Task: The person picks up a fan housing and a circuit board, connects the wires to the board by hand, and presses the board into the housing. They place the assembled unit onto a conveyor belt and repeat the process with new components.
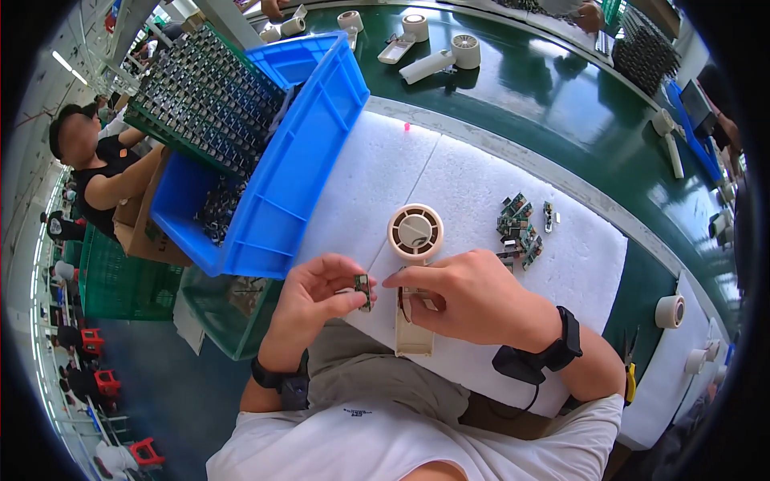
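Circuit board [363, 286] pinched in left hand [317, 295] | right hand [475, 293] curled over handle [415, 340], grip cannot be told | fan head [415, 232] seen at left hand's two o'clock

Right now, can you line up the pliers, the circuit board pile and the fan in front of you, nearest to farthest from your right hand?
From the right hand, in the head view:
1. Fan: in front, right at the fingers.
2. Circuit board pile: just beyond the hand, ahead and right.
3. Pliers: far right, past the wrist.
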